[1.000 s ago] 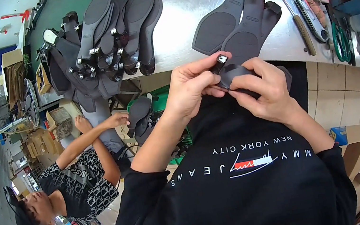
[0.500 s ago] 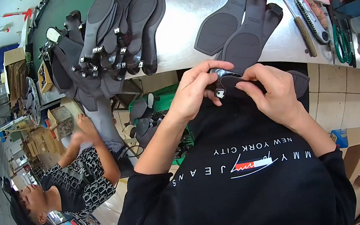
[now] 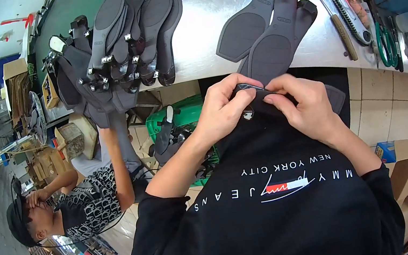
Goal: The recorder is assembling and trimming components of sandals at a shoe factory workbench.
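Observation:
In front of my chest, a dark grey shoe sole [image 3: 338, 97] is held between both hands. One end of it, near a glossy black part with a silver piece [image 3: 248, 114], lies between my fingers. My left hand [image 3: 225, 110] pinches this end with thumb and forefinger. Opposite it, my right hand [image 3: 304, 101] is closed on the sole's edge, thumb beneath and fingers curled over. Much of the held sole is hidden behind my hands and against my black shirt. Just beyond my fingertips, several grey soles [image 3: 270, 55] lie overlapping on the metal tabletop [image 3: 203, 29].
A heap of grey soles [image 3: 107, 30] with glossy black parts covers the table's left. At right lie an awl [image 3: 343, 34], a utility knife [image 3: 362, 35] and green-handled scissors [image 3: 383, 44]. A green crate [image 3: 191, 114] stands below. A co-worker [image 3: 89, 202] sits at left.
My hands have drawn slightly closer together on the sole, and its held end has turned, showing less of the glossy black part. The co-worker has raised a hand to the face.

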### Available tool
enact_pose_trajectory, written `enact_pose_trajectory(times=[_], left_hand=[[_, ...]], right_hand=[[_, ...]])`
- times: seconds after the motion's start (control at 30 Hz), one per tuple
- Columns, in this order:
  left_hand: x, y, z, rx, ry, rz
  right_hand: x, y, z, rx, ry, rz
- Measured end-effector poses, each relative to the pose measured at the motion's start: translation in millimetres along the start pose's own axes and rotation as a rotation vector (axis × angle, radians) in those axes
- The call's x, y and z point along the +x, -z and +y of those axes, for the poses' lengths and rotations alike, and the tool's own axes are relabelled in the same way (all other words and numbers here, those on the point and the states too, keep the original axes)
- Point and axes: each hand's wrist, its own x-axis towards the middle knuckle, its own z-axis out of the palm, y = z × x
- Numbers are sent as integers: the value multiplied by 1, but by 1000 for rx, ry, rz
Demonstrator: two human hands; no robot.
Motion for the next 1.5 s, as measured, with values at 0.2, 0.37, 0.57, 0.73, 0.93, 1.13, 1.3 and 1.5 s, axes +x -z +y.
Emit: enact_pose_trajectory(times=[0.2,0.37,0.57,0.73,0.93,1.13,1.3,1.5], left_hand=[[-1,4,8,58,-111,-34],[-5,41,1,-415,-185,43],[16,54,-19,-1211,-46,99],[28,40,-17,-1422,35,124],[25,6,7,-1430,143,219],[35,-9,-5,-1391,176,62],[28,-17,3,-1325,234,115],[30,-13,-7,-1061,5,254]], right_hand=[[11,15,-9,68,-60,-138],[47,61,-9,-111,251,548],[45,85,96,-801,93,478],[51,80,84,-711,101,551],[20,39,-3,91,-37,22],[9,-10,3,465,-234,-180],[5,-14,12,324,-35,-5],[10,3,7,736,-381,-204]])
